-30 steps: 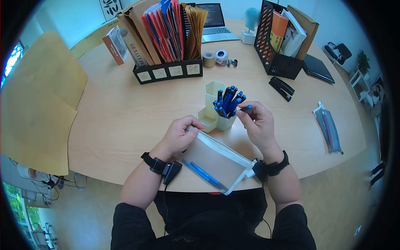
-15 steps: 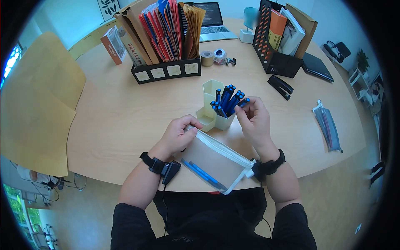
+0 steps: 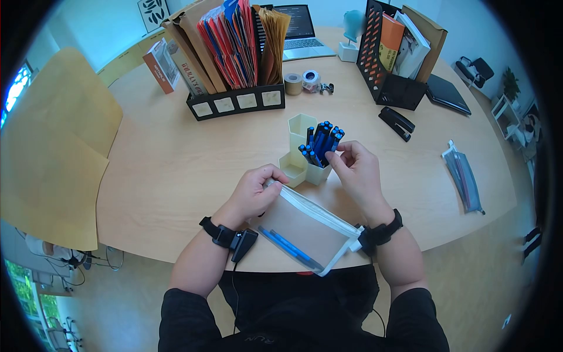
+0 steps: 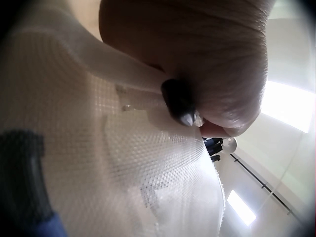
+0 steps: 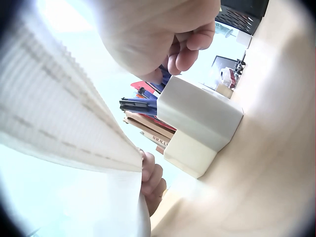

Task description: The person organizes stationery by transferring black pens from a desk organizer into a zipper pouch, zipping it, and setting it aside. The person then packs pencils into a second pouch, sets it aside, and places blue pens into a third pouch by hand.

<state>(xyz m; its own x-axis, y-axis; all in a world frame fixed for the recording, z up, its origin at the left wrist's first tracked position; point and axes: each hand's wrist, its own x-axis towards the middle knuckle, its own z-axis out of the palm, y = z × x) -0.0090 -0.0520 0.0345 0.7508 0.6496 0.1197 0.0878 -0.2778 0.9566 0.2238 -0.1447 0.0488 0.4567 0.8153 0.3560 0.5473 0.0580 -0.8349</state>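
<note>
My left hand (image 3: 255, 190) grips the top corner of a white-edged mesh zipper pouch (image 3: 311, 220). Two blue pens (image 3: 290, 246) lie inside it, showing through the mesh. Beneath the left fingers in the left wrist view is a small black piece (image 4: 178, 102) with a pale tip. My right hand (image 3: 359, 170) is at the near right side of the pale hexagonal pen holder (image 3: 317, 174), its thumb and fingers pinching a blue pen among several dark blue pens (image 3: 321, 138) standing there. In the right wrist view, those curled fingers (image 5: 186, 59) sit right at the holder's rim.
Behind the holder stands a black file box (image 3: 240, 101) full of folders. A stapler (image 3: 397, 123) and a second zipper pouch (image 3: 463, 179) lie to the right. Tape rolls (image 3: 293, 84), a laptop (image 3: 305, 44) and a black magazine rack (image 3: 402, 94) are farther back.
My right hand has carried a pen leftward, from tilted outside the bunch to upright among the pens in the holder. My left hand keeps its grip on the pouch.
</note>
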